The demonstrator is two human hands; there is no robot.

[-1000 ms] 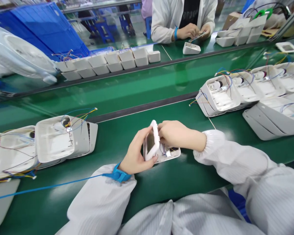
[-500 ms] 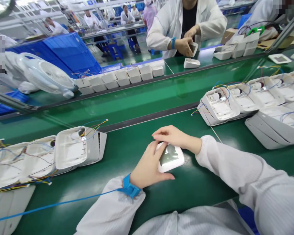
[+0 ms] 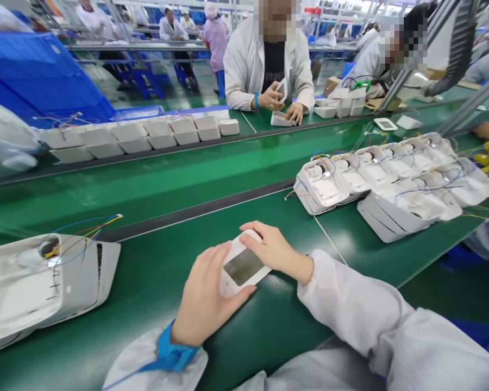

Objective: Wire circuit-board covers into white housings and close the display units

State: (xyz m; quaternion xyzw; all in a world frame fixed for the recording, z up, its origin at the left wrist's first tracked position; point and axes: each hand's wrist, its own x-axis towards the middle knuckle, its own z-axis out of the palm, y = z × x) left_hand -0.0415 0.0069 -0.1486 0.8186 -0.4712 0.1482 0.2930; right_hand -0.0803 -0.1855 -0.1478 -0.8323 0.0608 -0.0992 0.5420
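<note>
A white plastic cover with a dark rectangular window is held between my two hands, just above or on the green bench; I cannot tell which. My left hand grips its left side, thumb along the near edge and fingers at the far edge. On the far right corner, my right hand closes with its thumb on top. The cover's underside is hidden. A blue strap with a cord circles my left wrist.
White housings with wires stand at left, and rows of similar housings at right. Beyond the green conveyor, a co-worker handles a white cover over a white housing. More white housings line the far side.
My view has swung to the right. The cover is turned and its window shows more fully. My right thumb now lies on its top, and the co-worker's hands have moved apart.
</note>
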